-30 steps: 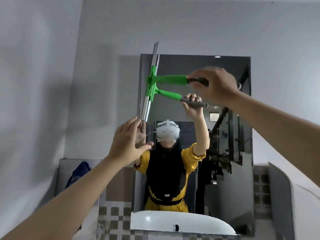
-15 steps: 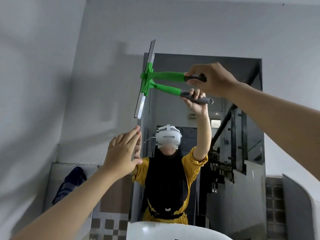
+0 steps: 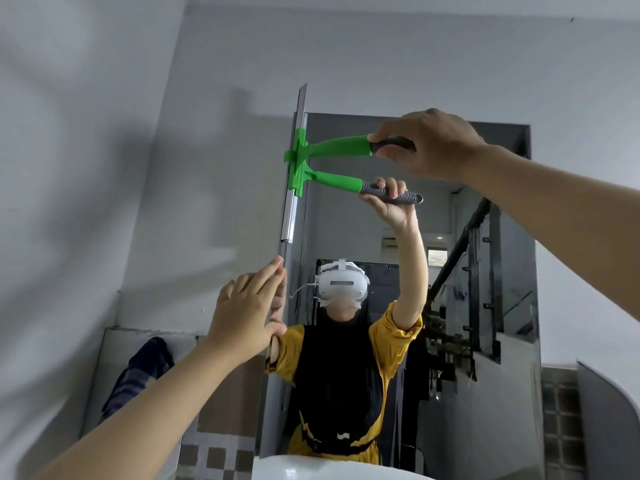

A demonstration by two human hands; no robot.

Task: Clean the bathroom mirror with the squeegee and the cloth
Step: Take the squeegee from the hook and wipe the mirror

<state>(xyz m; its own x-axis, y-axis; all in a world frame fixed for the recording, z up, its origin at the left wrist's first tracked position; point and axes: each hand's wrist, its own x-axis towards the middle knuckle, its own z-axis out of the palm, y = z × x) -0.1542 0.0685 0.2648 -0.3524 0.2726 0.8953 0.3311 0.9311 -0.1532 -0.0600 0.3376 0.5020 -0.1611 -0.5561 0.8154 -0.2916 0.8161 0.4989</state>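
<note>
The bathroom mirror [image 3: 491, 278] hangs on the grey wall ahead and shows a person's reflection. My right hand [image 3: 429, 143] grips the dark end of the green squeegee [image 3: 332, 147], whose metal blade stands upright along the mirror's upper left edge. Its reflection lies just below the handle. My left hand [image 3: 247, 313] rests flat on the mirror's left edge below the blade, fingers together and extended, holding nothing. No cloth is in either hand.
A dark blue striped cloth [image 3: 138, 372] hangs at the lower left by a tiled wall section [image 3: 221, 455]. The white basin rim [image 3: 311, 471] curves along the bottom. A rounded grey partition [image 3: 609, 420] stands at the lower right.
The view has tilted up a little, so the basin sits lower in frame. The squeegee stays at the mirror's upper left edge and my left hand stays on the edge below it.
</note>
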